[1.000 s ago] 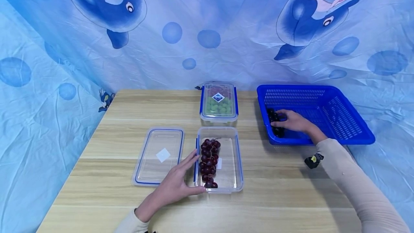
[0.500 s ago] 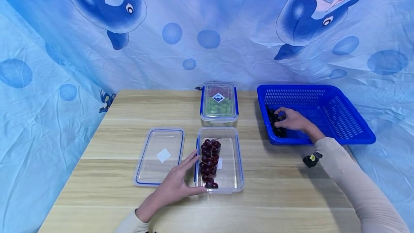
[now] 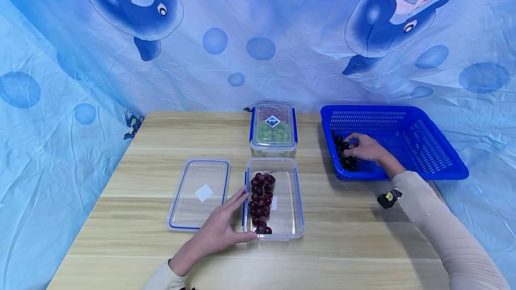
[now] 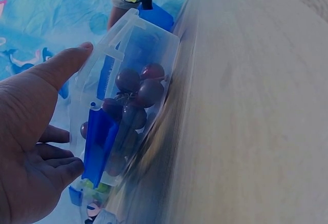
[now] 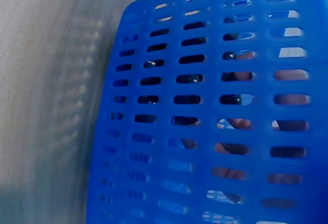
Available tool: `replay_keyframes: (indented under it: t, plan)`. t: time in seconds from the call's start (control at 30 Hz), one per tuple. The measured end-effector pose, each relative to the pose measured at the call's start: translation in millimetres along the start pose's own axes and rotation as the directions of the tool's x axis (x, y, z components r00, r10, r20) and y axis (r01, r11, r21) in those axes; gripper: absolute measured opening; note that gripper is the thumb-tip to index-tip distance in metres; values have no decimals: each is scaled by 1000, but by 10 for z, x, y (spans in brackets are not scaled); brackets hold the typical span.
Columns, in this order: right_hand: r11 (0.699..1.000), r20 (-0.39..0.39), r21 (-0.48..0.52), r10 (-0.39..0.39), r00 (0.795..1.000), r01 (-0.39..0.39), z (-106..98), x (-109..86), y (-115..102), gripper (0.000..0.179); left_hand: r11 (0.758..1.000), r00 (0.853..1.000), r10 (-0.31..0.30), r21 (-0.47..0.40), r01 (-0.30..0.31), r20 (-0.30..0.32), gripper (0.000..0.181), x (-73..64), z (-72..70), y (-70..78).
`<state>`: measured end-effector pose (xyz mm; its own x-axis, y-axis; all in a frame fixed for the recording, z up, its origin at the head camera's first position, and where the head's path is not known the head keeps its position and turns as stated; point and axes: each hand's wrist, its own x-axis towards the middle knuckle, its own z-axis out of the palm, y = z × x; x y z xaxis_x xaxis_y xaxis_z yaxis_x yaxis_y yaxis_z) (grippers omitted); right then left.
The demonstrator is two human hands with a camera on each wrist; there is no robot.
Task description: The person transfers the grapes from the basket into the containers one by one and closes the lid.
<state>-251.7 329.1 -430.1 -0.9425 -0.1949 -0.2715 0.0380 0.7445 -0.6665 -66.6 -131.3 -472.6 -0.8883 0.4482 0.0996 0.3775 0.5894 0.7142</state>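
Note:
In the head view a bunch of dark red grapes [image 3: 261, 198] lies along the left side of an uncovered clear container [image 3: 299, 205]. My left hand [image 3: 215, 232] touches this container's near left corner, thumb at the front and fingers along the side. The left wrist view shows that thumb and the fingers [image 4: 69, 171] beside the blue clip. Inside the blue basket [image 3: 403, 175], my right hand [image 3: 366, 149] pinches a bunch of black grapes [image 3: 348, 164] near its left wall. The basket wall [image 5: 205, 90] hides most of that hand in the right wrist view.
A transparent lid [image 3: 183, 200] with a blue seal lies left of the uncovered container. Behind it stands a lidded container [image 3: 273, 140] with green and reddish fruit. The wooden table [image 3: 330, 254] meets a blue dolphin-print curtain [image 3: 302, 75] at the back.
The right hand has shifted slightly within the basket, and the black grapes under it lie a little differently. The left hand keeps its place at the container.

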Motion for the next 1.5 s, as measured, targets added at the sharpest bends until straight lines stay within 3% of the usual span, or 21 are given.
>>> replay_keyframes:
  t: [0.63, 1.1, 1.5]
  plan:
    - [994, -111, -113, -25, 994, 12, 5, 33, 33, 48, 1000, 1000, -12, -8, 12, 6, 110, 0, -2, -1]
    - [992, -134, 128, 32, 990, -15, -132, -71, 14, 52, 1000, 1000, -16, -13, 17, 8, 110, -6, 15, 6]
    - [984, -243, 176, 25, 970, 19, -354, -248, -134, 57, 1000, 1000, -2, -11, 2, 3, 109, 1, 6, 7]
